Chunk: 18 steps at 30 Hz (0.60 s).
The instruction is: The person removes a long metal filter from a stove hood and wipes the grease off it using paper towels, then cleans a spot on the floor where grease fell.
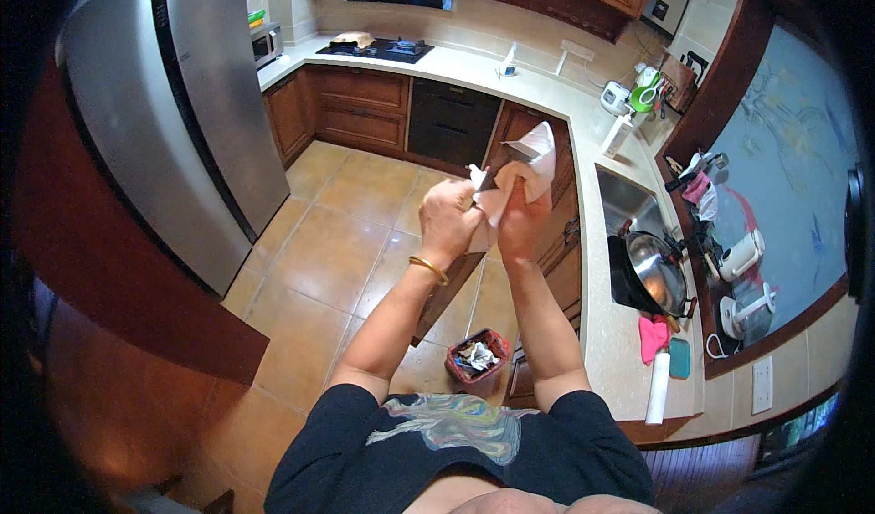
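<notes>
A crumpled white sheet [536, 146], paper or cloth, is bunched between my two hands over the floor, above an open wooden cabinet door [448, 295]. My left hand [446, 217], a gold bangle at its wrist, is closed at the sheet's left side, with a white tip sticking out above the fingers. My right hand [523, 220] grips the sheet's lower right part, thumb up. Between the hands a dark, flat surface shows through; whether it is a held thing or the door behind cannot be told. The fingertips are partly hidden by the sheet.
A red bin [478, 357] with crumpled waste stands on the tiles below my forearms. On the right, the counter [588, 254] has a sink [629, 196] with a steel wok [656, 271], a pink cloth [654, 340] and a white roll [657, 387]. A fridge [205, 90] stands left.
</notes>
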### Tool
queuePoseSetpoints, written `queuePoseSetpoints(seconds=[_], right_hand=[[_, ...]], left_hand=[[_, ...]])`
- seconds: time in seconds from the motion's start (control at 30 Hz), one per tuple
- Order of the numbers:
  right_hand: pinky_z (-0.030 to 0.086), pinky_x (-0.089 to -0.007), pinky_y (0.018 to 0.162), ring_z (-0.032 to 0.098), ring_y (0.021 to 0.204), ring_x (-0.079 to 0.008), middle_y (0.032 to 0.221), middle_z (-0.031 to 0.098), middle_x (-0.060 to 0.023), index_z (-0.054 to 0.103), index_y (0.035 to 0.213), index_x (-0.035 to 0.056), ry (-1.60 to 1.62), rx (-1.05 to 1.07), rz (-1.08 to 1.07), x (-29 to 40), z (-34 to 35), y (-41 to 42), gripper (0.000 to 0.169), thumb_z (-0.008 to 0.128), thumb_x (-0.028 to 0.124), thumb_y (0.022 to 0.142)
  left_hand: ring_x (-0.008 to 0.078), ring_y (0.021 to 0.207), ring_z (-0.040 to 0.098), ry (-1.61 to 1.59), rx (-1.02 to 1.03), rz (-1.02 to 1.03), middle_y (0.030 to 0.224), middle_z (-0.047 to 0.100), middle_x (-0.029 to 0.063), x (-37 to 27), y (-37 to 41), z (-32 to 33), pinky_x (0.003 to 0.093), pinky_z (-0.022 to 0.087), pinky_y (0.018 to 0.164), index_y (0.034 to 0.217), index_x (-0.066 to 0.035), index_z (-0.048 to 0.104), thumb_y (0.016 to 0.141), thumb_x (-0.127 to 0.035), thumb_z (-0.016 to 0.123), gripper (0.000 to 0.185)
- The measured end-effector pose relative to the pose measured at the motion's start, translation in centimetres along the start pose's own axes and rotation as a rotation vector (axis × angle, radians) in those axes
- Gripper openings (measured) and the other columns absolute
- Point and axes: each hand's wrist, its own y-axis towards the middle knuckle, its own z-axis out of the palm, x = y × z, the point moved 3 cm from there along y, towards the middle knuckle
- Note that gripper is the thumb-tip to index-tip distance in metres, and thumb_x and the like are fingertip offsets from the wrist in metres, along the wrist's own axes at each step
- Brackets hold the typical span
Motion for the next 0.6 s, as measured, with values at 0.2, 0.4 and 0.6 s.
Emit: queuePoseSetpoints(seconds=[0.2, 0.4, 0.6], right_hand=[[0.044, -0.0279, 0.075, 0.054, 0.084, -0.0142, 0.090, 0.055, -0.0044, 0.051, 0.105, 0.0023, -0.096, 0.175, -0.032, 2.8, 1.1, -0.6, 0.016, 0.053, 0.006, 0.089], [0.044, -0.0287, 0.075, 0.054, 0.086, -0.0141, 0.092, 0.056, -0.0048, 0.048, 0.110, 0.0038, -0.134, 0.188, -0.025, 1.6, 0.9, -0.5, 0.026, 0.055, 0.003, 0.085], [0.046, -0.0251, 0.067, 0.056, 0.076, -0.0093, 0.084, 0.063, -0.0010, 0.061, 0.099, 0.0021, -0.111, -0.012, 0.071, 3.0, -1.6, 0.7, 0.018, 0.064, 0.011, 0.084]], left_hand=[[0.0246, 0.077, 0.063, -0.109, 0.124, -0.216, 0.080, 0.063, 0.0095, 0.3, 0.7, -0.3, 0.0337, 0.048, 0.068, 0.095, -0.004, 0.059, 0.077, -0.018, 0.065, 0.024], [0.0047, 0.075, 0.054, -0.816, 0.530, -0.498, 0.082, 0.062, -0.0024, 4.2, -1.9, 2.1, 0.0215, 0.045, 0.064, 0.089, 0.000, 0.064, 0.086, -0.014, 0.060, 0.015], [0.0137, 0.092, 0.056, -0.520, 0.778, -0.311, 0.096, 0.063, 0.0043, 1.8, -3.5, 0.5, 0.0314, 0.045, 0.083, 0.103, 0.001, 0.060, 0.079, -0.023, 0.066, 0.033]])
